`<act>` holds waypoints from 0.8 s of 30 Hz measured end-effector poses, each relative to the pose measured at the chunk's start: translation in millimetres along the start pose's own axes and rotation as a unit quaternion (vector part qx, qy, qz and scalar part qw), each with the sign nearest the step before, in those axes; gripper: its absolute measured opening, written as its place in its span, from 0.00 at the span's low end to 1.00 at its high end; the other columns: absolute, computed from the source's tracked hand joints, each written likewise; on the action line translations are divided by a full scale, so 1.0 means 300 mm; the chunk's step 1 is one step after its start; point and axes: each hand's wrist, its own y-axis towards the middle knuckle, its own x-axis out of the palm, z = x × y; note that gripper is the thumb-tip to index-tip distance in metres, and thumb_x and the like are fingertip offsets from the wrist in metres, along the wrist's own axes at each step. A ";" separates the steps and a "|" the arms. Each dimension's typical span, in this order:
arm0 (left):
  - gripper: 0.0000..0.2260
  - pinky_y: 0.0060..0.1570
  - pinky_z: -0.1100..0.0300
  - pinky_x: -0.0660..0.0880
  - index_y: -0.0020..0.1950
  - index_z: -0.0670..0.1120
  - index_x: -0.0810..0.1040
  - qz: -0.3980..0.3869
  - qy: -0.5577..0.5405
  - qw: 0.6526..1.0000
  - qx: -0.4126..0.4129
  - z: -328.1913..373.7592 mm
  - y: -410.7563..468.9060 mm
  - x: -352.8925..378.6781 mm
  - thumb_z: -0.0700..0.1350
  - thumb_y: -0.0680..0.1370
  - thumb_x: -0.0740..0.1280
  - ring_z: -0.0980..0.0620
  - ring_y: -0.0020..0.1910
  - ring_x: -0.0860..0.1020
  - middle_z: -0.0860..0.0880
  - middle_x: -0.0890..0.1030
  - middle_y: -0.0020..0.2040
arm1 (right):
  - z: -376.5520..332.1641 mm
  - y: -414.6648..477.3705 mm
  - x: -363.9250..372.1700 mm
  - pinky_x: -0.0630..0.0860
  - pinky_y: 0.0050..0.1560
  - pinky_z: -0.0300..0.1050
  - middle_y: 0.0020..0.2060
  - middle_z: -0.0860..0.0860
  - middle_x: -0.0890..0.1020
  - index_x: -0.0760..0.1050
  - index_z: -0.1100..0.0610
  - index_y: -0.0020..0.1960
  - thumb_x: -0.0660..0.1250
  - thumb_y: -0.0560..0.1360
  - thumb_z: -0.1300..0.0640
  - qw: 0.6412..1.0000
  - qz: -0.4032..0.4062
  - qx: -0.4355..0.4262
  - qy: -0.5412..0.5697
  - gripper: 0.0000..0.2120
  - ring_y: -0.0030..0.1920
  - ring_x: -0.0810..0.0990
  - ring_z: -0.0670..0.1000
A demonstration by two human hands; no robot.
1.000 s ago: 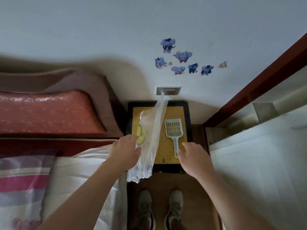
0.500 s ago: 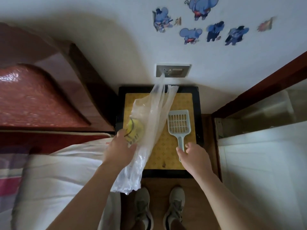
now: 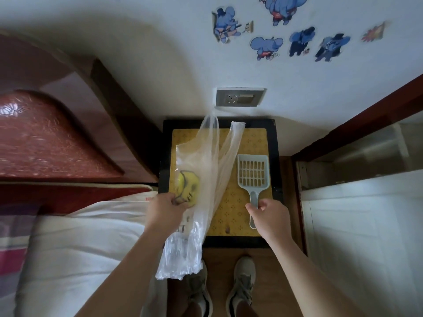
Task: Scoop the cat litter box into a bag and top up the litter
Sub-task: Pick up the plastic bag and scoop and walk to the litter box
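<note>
At far left, a red padded headboard [image 3: 41,143] in a dark wood frame, and below it white bedding [image 3: 75,248] with a striped pink edge. Next, the left hand [image 3: 166,213], fingers curled and pinching a clear plastic bag [image 3: 201,179] at its yellow smiley print. Bag held up over the left half of a black-framed side table [image 3: 275,179] with a yellow patterned top; handles trailing up toward the wall, crumpled bottom hanging down past the table's near edge, over the left shoe [image 3: 199,287]. Small dark speck on the yellow top near the front edge, possibly a stain, too small to tell. Above the table, a wall socket [image 3: 239,96] on the white wall, with blue cartoon elephant stickers [image 3: 265,45] higher up. Right of the bag, a pale blue slotted litter scoop [image 3: 253,173] lying flat on the table top, slotted head away from the person, handle toward them. Right hand [image 3: 269,217] closed around the lower handle, thumb and fingers gripping it, scoop seemingly resting on the table. Below, right shoe [image 3: 242,284] on the brown floor. At far right, a dark red door frame [image 3: 357,117] and a white panel [image 3: 366,243] beside the table.
</note>
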 end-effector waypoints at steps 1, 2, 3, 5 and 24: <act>0.11 0.21 0.62 0.68 0.37 0.40 0.79 -0.002 -0.006 1.000 0.001 0.006 -0.010 -0.007 0.45 0.75 0.72 0.51 0.25 0.75 0.47 0.78 0.29 | 0.000 -0.007 -0.003 0.70 0.26 0.32 0.25 0.46 0.80 0.79 0.51 0.36 0.70 0.77 0.48 1.000 0.005 -0.004 0.001 0.12 0.26 0.80 0.43; 0.10 0.21 0.62 0.68 0.37 0.41 0.79 -0.002 -0.011 1.000 0.003 0.011 -0.020 -0.014 0.45 0.75 0.72 0.52 0.25 0.75 0.48 0.77 0.28 | -0.002 -0.015 -0.007 0.71 0.26 0.34 0.26 0.47 0.80 0.80 0.52 0.37 0.70 0.77 0.48 1.000 0.010 -0.007 0.003 0.12 0.26 0.79 0.45; 0.10 0.22 0.62 0.68 0.37 0.41 0.79 -0.002 -0.019 1.000 0.006 0.016 -0.030 -0.020 0.45 0.75 0.72 0.52 0.25 0.75 0.48 0.77 0.28 | -0.005 -0.023 -0.013 0.71 0.25 0.35 0.26 0.47 0.80 0.81 0.53 0.38 0.70 0.77 0.49 1.000 0.016 -0.011 0.004 0.12 0.26 0.79 0.46; 0.09 0.22 0.61 0.69 0.36 0.42 0.79 -0.002 -0.034 0.999 0.012 0.026 -0.054 -0.036 0.44 0.75 0.72 0.51 0.26 0.75 0.48 0.78 0.29 | -0.013 -0.045 -0.027 0.67 0.22 0.33 0.24 0.47 0.78 0.81 0.53 0.37 0.69 0.77 0.50 0.999 0.024 -0.020 0.009 0.12 0.23 0.76 0.45; 0.06 0.21 0.64 0.71 0.38 0.46 0.82 0.045 -0.101 0.991 0.073 0.097 -0.442 -0.367 0.44 0.75 0.73 0.56 0.23 0.75 0.47 0.82 0.31 | -0.191 -0.432 -0.222 0.80 0.38 0.40 0.34 0.44 0.84 0.84 0.53 0.46 0.68 0.78 0.55 0.984 0.097 -0.030 0.143 0.07 0.37 0.83 0.43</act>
